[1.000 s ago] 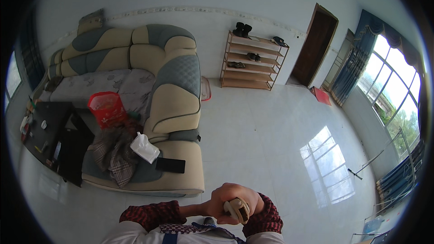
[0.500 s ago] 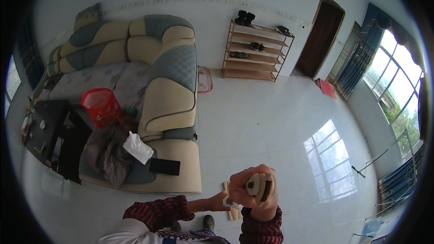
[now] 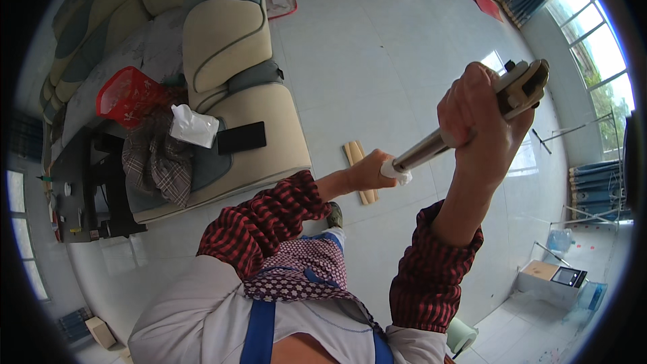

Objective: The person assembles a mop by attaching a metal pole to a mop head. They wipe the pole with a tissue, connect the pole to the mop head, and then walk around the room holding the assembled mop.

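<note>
My right hand, raised at the right, is closed round the upper part of a shiny metal pole. A beige end piece with a dark slot juts out above the fist. Lower and nearer the middle, my left hand is closed at the pole's other visible end, on a crumpled white wad, tissue or cloth, wrapped against it. Behind that hand a long beige ridged piece lies on the floor; whether it joins the pole is hidden.
At the left stands a cream and grey-blue sofa bearing a red bag, a checked cloth, a white packet and a black tablet-like slab. A metal rack stands by the right window; a box sits lower right.
My view has tipped downward. My right hand has moved up and right with the pole, which now slants across the view. My left hand stays at the lower end with the white wad.
</note>
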A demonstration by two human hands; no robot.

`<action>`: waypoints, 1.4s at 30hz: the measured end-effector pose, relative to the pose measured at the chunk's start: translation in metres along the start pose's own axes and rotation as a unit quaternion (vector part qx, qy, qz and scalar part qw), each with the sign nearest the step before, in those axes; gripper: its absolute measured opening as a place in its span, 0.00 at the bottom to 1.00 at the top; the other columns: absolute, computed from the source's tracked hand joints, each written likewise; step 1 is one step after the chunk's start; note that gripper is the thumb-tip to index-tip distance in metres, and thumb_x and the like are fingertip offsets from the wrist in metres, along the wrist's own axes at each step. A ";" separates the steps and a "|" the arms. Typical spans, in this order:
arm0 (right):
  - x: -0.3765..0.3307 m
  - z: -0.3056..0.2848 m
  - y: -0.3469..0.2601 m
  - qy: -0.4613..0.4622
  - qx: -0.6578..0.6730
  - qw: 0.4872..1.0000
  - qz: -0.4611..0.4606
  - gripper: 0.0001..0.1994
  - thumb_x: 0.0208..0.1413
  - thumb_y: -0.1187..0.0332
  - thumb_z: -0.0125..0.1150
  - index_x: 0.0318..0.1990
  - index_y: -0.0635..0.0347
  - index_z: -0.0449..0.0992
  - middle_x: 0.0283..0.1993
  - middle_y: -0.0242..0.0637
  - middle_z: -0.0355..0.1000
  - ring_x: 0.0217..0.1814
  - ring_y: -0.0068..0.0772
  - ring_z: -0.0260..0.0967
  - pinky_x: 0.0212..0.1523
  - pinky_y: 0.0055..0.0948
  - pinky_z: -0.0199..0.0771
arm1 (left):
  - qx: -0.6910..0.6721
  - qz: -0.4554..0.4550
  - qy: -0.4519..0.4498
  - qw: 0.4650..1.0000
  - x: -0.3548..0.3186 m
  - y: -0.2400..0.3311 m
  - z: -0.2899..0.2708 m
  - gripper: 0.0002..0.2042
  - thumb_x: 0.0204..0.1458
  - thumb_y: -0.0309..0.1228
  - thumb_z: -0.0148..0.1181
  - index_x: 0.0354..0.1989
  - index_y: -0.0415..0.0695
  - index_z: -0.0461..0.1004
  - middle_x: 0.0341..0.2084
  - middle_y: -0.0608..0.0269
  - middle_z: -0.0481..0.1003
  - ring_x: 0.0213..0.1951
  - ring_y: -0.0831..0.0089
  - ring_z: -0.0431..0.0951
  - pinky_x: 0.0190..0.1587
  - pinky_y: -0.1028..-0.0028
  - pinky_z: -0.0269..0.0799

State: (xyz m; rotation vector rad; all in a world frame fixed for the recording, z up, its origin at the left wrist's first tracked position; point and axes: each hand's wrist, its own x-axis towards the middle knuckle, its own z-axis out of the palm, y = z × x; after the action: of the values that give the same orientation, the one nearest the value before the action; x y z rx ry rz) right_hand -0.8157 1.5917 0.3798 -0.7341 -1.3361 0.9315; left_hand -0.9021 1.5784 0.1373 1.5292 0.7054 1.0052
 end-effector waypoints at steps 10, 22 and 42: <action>-0.030 -0.024 -0.010 0.142 -0.110 0.977 -0.115 0.12 0.49 0.78 0.59 0.20 0.57 0.62 0.12 0.32 0.60 0.11 0.20 0.58 0.14 0.19 0.57 | 0.055 0.013 -0.015 0.998 0.005 0.004 0.034 0.10 0.41 0.27 0.58 0.31 0.35 0.73 0.18 0.66 0.73 0.23 0.79 0.72 0.27 0.76 0.69; -0.056 -0.009 -0.021 0.139 -0.105 0.985 -0.003 0.11 0.44 0.72 0.63 0.30 0.68 0.68 0.17 0.40 0.69 0.12 0.24 0.65 0.13 0.25 0.64 | 0.119 -0.033 -0.050 0.991 -0.030 0.045 0.020 0.17 0.44 0.31 0.60 0.42 0.37 0.71 0.28 0.63 0.74 0.33 0.77 0.73 0.38 0.73 0.70; -0.101 0.024 -0.078 0.089 -0.111 0.985 -0.097 0.15 0.42 0.71 0.65 0.29 0.70 0.63 0.24 0.50 0.69 0.25 0.40 0.70 0.26 0.34 0.69 | -0.094 -0.018 0.044 0.994 -0.108 0.116 0.033 0.07 0.47 0.21 0.55 0.32 0.41 0.64 0.17 0.70 0.65 0.15 0.84 0.64 0.17 0.82 0.60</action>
State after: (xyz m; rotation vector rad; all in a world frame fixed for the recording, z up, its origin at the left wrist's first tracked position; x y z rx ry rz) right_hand -0.8281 1.4647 0.4032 -0.8194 -1.3383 0.5539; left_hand -0.9319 1.4469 0.2260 1.3106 0.6780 1.0861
